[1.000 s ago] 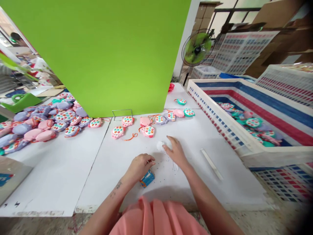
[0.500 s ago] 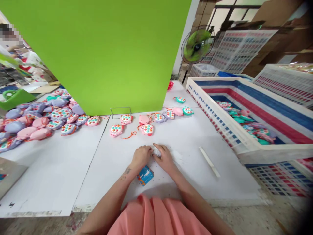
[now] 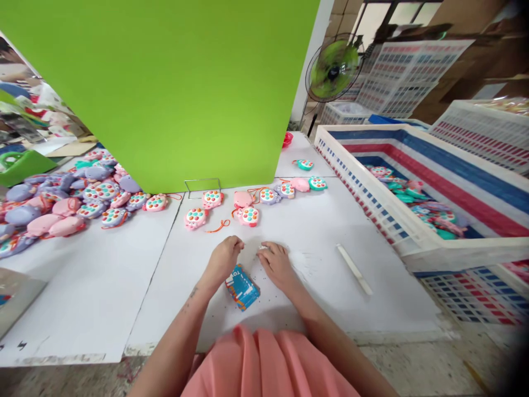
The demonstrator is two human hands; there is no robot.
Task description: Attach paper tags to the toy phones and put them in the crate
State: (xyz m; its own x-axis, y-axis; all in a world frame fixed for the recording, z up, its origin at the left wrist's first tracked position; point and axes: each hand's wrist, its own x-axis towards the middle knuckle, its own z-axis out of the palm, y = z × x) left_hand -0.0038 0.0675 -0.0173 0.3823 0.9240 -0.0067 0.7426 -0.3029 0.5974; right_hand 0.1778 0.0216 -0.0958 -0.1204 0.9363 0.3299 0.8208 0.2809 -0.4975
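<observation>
My left hand (image 3: 223,259) hangs low over the white table board (image 3: 363,314), its fingers curled and nothing visible in them. My right hand (image 3: 278,266) rests on the board, its fingertips on a small white wad (image 3: 262,249), most of which is hidden. Between my wrists lies a small blue printed box (image 3: 242,286), tilted on the board and touching neither hand. Dark specks dot the surface around it. Beyond my hands stand pink toys with coloured buttons (image 3: 248,216), with orange cords (image 3: 220,226).
A large pile of pink and purple toys (image 3: 70,201) lies at the left. A white strip (image 3: 354,269) lies to the right, before a white crate with blue and red bands (image 3: 372,187) holding more toys. A green board (image 3: 157,94) stands behind the table.
My left hand has moved left, away from the white wad and my right hand. The blue box has turned slightly and shifted up the view. Less of the wad shows now.
</observation>
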